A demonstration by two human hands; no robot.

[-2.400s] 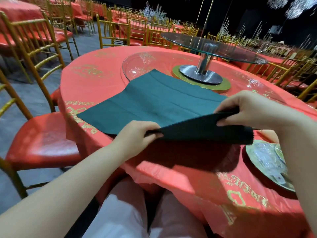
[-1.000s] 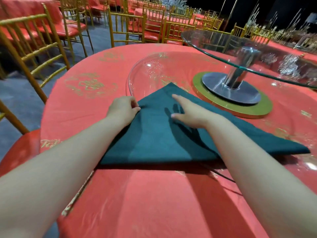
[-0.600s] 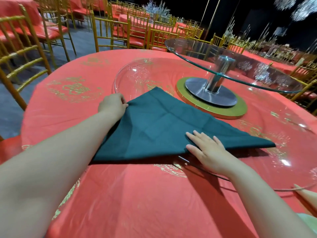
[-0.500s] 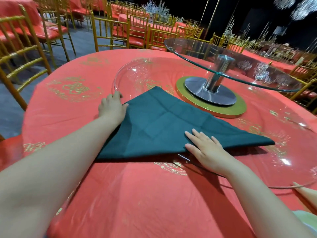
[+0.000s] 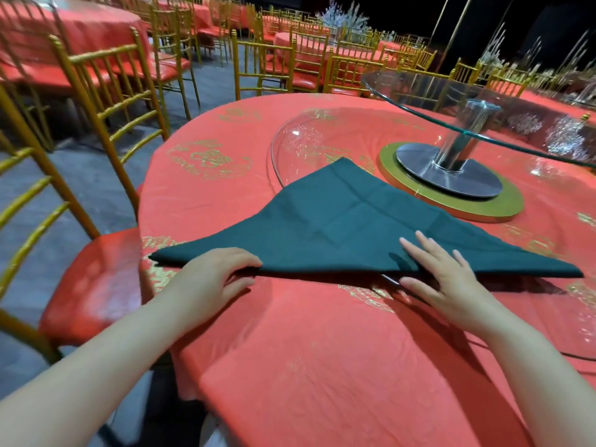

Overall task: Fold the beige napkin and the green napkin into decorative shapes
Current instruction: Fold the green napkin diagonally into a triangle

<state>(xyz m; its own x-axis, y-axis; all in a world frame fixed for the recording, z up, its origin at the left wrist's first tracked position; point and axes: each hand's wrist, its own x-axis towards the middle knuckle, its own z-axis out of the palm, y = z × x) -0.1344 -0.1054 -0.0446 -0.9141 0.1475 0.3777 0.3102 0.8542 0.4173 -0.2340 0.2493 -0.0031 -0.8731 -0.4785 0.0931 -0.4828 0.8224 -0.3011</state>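
1. Table [image 5: 322, 366]: round, w/ red cloth carrying gold printed motifs. They look like ornamental characters, but none is legible from here.
2. Glass turntable [image 5: 451, 101] on a steel post, well behind the work area; a clear disc lies flat under it.
3. Green napkin [image 5: 348, 227]: lies flat on the cloth as a wide triangle, apex pointing away toward the turntable base, long folded edge nearest the person. So the first diagonal fold looks done; the decorative shaping is, I'd judge, all still to do.
4. Beige napkin: not in view, so can't tell its state; prob. untouched or elsewhere.
5. Right hand [image 5: 448, 279]: open, palm down, fingers spread flat over the long edge right of centre, pressing not gripping.
6. Left hand [image 5: 213, 275]: curled at the long edge toward the left corner, fingers over and thumb under, pinching the fabric.
7. Brands/labels: none seen on napkin or hardware.
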